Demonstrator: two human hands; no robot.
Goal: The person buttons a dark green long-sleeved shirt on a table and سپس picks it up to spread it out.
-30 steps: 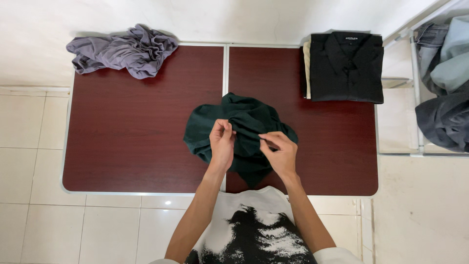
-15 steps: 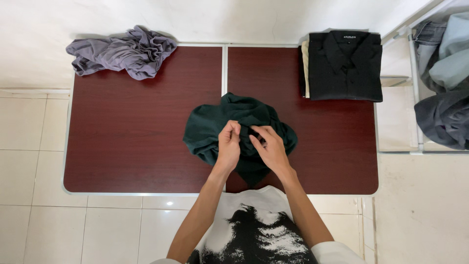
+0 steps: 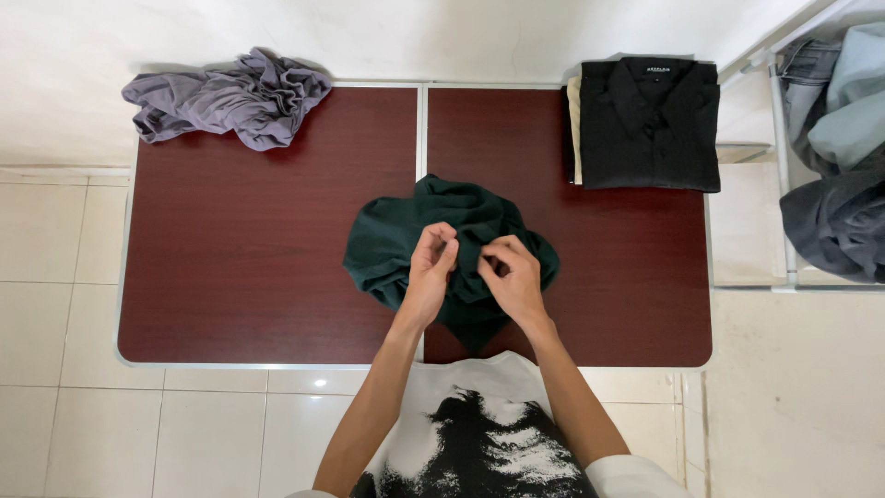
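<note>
A crumpled grey-purple garment (image 3: pixel 229 97) lies at the far left corner of the dark red folding table (image 3: pixel 240 267), partly hanging over its edge. Near the middle of the table, across the pale centre seam, sits a bunched dark green garment (image 3: pixel 396 242). The left hand (image 3: pixel 430 272) rests on it with fingers curled in, pinching a fold of the green cloth near its centre. Just beside it, the right hand (image 3: pixel 513 277) also curls narrowly and pinches the same cloth; the two hands are close together, nearly touching. Both forearms reach in from the near edge of the table, over a white shirt with a black print (image 3: pixel 479 433). At the far right corner lies a neatly folded black collared shirt (image 3: pixel 650 124), with a small pale label inside the collar, stacked on a cream folded garment (image 3: pixel 575 129) whose edge shows at its left. Right of the table, a white rack (image 3: pixel 779 120) holds a heap of clothes (image 3: pixel 843 138) in pale blue, grey and dark tones.
</note>
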